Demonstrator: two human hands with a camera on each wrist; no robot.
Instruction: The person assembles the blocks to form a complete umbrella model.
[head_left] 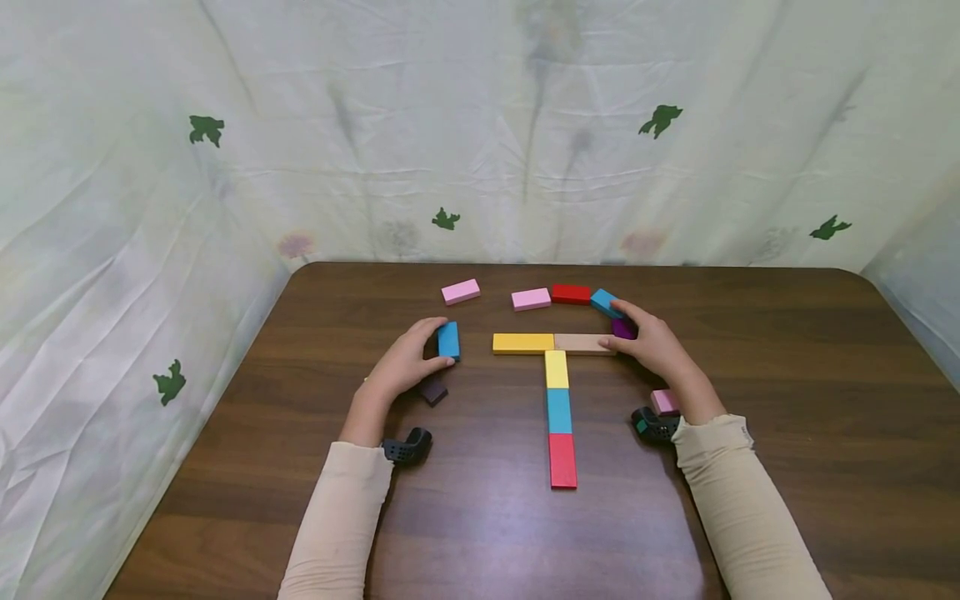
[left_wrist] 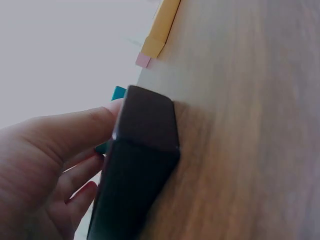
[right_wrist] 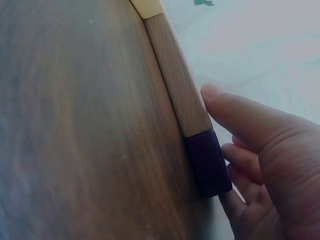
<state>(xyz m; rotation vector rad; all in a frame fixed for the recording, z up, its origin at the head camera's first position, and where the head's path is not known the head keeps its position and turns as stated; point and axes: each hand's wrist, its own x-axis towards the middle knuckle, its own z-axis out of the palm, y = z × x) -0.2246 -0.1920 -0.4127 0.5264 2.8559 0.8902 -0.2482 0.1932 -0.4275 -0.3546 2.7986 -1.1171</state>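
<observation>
My left hand (head_left: 408,358) pinches a blue block (head_left: 448,341) lengthwise, index finger at its far end and thumb at its near end. A dark block (head_left: 432,391) stands by that thumb and hides part of the blue one in the left wrist view. My right hand (head_left: 656,342) curls round a purple block (right_wrist: 209,162), which meets the end of a bare wood block (head_left: 581,343). Its thumb lies over the wood block, while its index finger reaches a second blue block (head_left: 603,301) touching a red block (head_left: 572,293).
A yellow block (head_left: 522,343) continues the wood row. Below it runs a column of light yellow (head_left: 557,369), blue (head_left: 558,411) and red (head_left: 562,461) blocks. Pink blocks lie at the back (head_left: 461,291), beside the back red block (head_left: 531,299), and near my right wrist (head_left: 664,402).
</observation>
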